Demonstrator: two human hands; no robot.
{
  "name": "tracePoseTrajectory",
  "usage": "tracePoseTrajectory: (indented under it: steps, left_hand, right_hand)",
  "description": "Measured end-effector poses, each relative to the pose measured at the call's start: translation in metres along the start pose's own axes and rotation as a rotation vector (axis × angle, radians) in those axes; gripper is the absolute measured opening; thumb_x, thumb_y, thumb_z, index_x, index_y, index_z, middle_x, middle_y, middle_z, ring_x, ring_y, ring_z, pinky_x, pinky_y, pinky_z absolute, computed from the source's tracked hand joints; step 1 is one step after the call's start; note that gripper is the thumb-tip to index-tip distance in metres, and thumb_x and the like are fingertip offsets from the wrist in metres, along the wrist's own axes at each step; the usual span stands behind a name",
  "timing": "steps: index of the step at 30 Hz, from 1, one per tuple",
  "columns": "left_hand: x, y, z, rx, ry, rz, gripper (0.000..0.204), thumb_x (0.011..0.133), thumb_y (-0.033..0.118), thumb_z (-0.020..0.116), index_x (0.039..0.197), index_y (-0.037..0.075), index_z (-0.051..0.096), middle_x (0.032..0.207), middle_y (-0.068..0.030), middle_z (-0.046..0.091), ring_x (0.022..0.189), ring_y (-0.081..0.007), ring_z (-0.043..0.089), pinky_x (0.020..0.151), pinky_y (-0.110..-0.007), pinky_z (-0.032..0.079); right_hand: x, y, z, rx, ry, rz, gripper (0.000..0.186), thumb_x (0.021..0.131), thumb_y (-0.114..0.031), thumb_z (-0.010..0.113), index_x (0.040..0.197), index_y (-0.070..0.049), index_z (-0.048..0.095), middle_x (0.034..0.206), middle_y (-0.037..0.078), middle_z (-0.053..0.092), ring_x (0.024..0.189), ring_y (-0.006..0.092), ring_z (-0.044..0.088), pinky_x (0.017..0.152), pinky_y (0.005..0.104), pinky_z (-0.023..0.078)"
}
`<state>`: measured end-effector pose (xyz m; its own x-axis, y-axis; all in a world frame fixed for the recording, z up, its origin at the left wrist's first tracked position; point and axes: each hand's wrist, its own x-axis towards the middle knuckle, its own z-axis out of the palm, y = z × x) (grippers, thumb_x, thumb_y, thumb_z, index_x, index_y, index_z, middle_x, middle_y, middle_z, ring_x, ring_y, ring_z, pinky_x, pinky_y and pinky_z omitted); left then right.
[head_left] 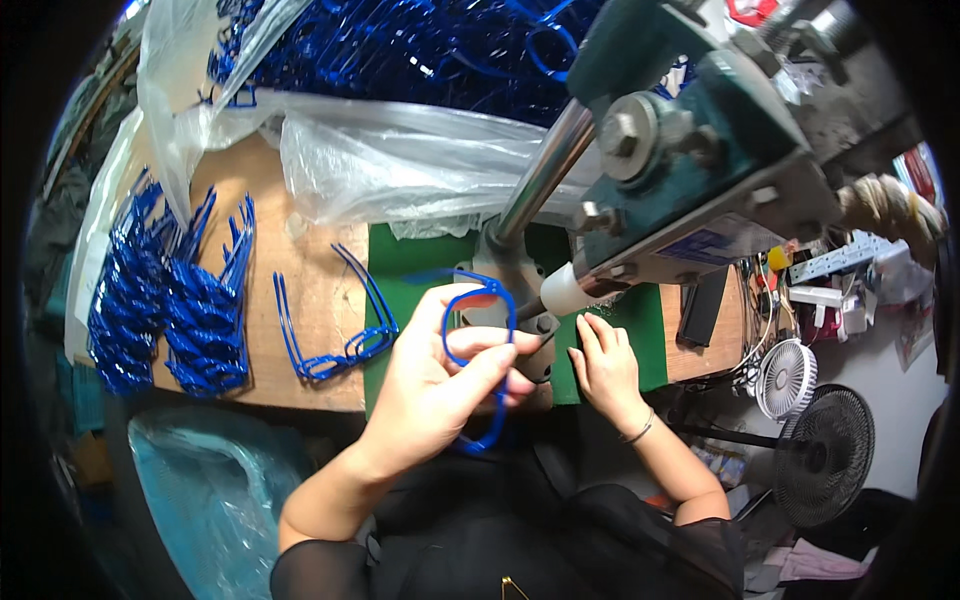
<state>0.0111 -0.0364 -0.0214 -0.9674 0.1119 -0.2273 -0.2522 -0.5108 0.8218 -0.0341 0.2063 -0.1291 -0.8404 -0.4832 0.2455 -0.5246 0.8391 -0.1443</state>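
Nearest the camera, the left hand (435,385) is raised above the table edge with its fingers curled around a blue plastic glasses frame (480,355); the thumb and fingertips pinch the rim of the frame, which stands roughly upright, one lens opening showing above the fingers and the lower part hanging below them. Just to its right, the right hand (605,370) lies flat, palm down, on the green mat (410,255), its fingers stretched out and close together, holding nothing; a thin bracelet (638,432) circles the wrist. The fingertips point toward the base of a grey-green bench press machine (700,170), whose shiny steel column (540,175) slants up over the mat.

To the left of the left hand, a few blue glasses frames with temples (335,340) lie loose on the wooden tabletop (300,270), partly overlapping the mat's edge. Farther left, stacked rows of blue frames (170,310) stand packed together. Beyond them, at the back of the table, a clear plastic bag (400,150) holds a heap of more blue frames. Off to the right, below table level, stand a small white fan (785,378) and a larger black fan (825,455).
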Motion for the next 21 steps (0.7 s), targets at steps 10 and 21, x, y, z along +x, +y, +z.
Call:
tracePoseTrajectory:
  steps: [10,21]
  left_hand:
    - [0.006,-0.020,-0.087,1.503,0.122,0.409,0.023,0.085,0.020,0.055,0.102,0.004,0.052,0.079,-0.0114,0.059,0.071,-0.0299,0.056,0.061,-0.032,0.047]
    - [0.012,-0.019,-0.124,1.802,-0.037,0.612,0.050,0.071,0.033,0.067,0.112,0.007,0.050,0.084,-0.0107,0.052,0.070,-0.0276,0.056,0.063,-0.035,0.047]
  right_hand:
    - [-0.011,0.009,0.011,0.116,0.106,-0.005,0.034,0.074,-0.007,0.060,0.106,0.001,0.054,0.105,0.015,0.051,0.087,0.0309,0.050,0.076,0.0363,0.044]
    - [-0.005,0.009,0.014,0.215,0.158,0.052,0.030,0.071,-0.007,0.061,0.100,-0.001,0.056,0.100,0.013,0.054,0.086,0.0300,0.050,0.074,0.0361,0.044]
